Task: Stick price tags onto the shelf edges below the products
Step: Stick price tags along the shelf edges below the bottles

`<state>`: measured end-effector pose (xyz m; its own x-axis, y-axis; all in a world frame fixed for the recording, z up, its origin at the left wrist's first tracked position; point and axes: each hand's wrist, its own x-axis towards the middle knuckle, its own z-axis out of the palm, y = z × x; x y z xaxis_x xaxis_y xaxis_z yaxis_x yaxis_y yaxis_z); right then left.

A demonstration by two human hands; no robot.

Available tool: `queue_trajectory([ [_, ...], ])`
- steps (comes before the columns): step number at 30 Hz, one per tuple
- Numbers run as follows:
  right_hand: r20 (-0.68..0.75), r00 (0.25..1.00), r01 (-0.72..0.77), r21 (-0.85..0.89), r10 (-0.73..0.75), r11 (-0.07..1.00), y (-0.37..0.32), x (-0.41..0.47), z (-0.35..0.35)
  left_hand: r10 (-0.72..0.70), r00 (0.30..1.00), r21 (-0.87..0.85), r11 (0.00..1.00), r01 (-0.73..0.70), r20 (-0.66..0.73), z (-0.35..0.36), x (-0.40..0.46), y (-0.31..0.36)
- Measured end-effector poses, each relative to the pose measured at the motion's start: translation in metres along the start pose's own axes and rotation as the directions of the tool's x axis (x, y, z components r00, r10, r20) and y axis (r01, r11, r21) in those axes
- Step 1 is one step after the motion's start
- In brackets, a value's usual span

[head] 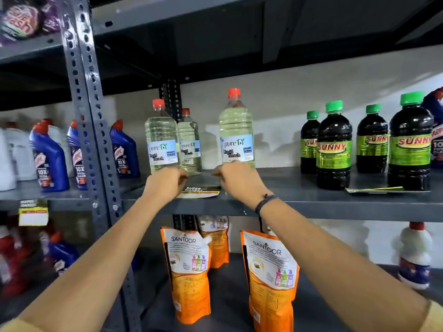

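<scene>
Price tag (200, 191) lying flat on the shelf (311, 204) in front of the bleach bottles (236, 137), long axis along the edge. Sitting between left hand (165, 179) and right hand (236, 176), fingers curled, maybe pinching its far corners, hard to tell.

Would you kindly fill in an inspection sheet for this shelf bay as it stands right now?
Surface: grey metal shelf, front edge bare under the bleach.
Job's things: price tag lying flat on the shelf between the hands; second tag flat by the Sunny bottles; hung tag on the left bay's edge.
Clutter: nothing seen.
Grippers: left hand and right hand curled above the tag, before the bleach bottles; grip unclear.
Cables: nothing seen.
Surroundings: Santoor pouches below, blue cleaner bottles left.
</scene>
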<state>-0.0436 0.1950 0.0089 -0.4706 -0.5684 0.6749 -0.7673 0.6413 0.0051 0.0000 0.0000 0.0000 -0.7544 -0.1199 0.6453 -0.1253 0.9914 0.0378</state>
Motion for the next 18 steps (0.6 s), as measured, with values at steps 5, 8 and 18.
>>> queue_trajectory([
  [5, 0.225, 0.97, -0.079, -0.086, 0.097, 0.993, -0.006, 0.011, 0.013, -0.015, 0.984, 0.063, 0.998, 0.004, 0.176, 0.006, 0.003, -0.003],
  [8, 0.302, 0.94, -0.159, -0.025, 0.159, 0.987, -0.008, 0.021, 0.012, 0.008, 0.978, 0.073, 0.997, -0.024, 0.208, 0.007, 0.009, -0.005],
  [18, 0.123, 0.99, -0.046, -0.19, 0.07, 0.981, -0.013, 0.016, 0.025, -0.051, 0.999, -0.123, 0.991, 0.053, 0.014, 0.018, 0.001, -0.008],
])
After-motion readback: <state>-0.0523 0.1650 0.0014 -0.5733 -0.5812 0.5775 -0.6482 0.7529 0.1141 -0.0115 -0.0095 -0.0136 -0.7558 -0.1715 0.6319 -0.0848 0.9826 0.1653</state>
